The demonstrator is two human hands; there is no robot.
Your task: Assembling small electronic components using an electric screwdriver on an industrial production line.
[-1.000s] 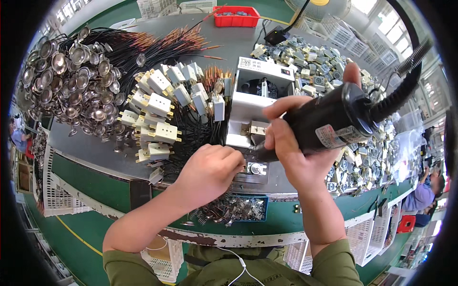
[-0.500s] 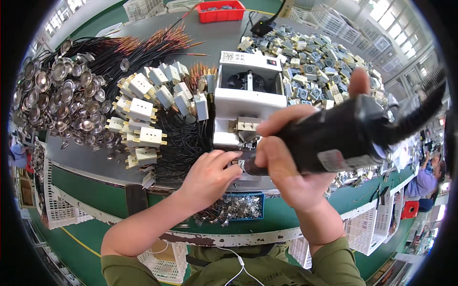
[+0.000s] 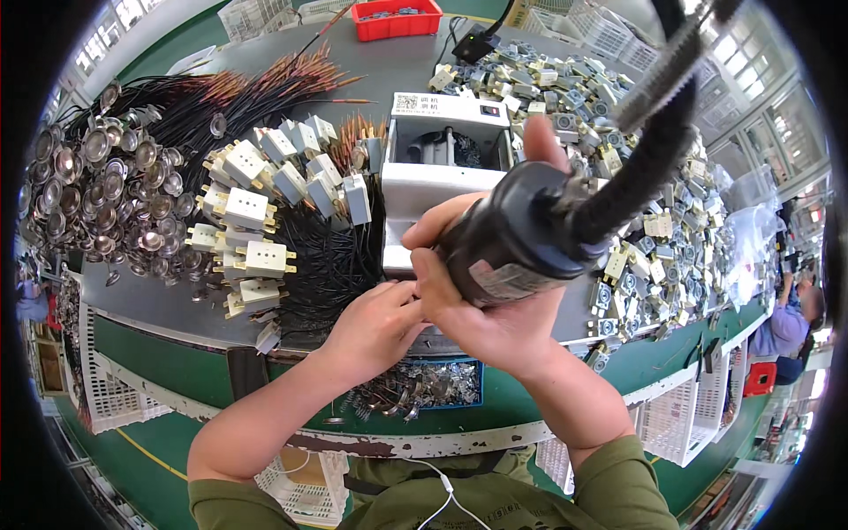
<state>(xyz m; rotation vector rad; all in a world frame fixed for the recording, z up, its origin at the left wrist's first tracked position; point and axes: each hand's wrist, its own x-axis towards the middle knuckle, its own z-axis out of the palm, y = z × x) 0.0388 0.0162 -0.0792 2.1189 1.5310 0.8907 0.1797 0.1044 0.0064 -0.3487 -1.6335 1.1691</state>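
My right hand (image 3: 499,331) is wrapped round a black power screwdriver (image 3: 521,238), its thumb sticking up behind the body. A thick black cable leaves the tool's rear towards the upper right. Close against it, my left hand (image 3: 375,329) has its fingers drawn together at the front of a small white metal fixture (image 3: 446,181). Whatever those fingers pinch is hidden, and so is the screwdriver's tip. To the left of the fixture lie white-and-grey thermostat-like blocks (image 3: 247,209) with brass terminals and black wires (image 3: 322,265).
Shiny metal caps on stems (image 3: 110,185) are heaped at the far left. Many small grey-and-cream parts (image 3: 658,225) cover the table's right side. A blue tray (image 3: 481,389) of metal bits sits below my hands; a red bin (image 3: 397,28) stands at the back. Another person (image 3: 786,327) sits far right.
The screwdriver in my right hand has swung left and more upright, now covering the front of the fixture. My left hand has shifted slightly left and down. The whole view has shifted a little.
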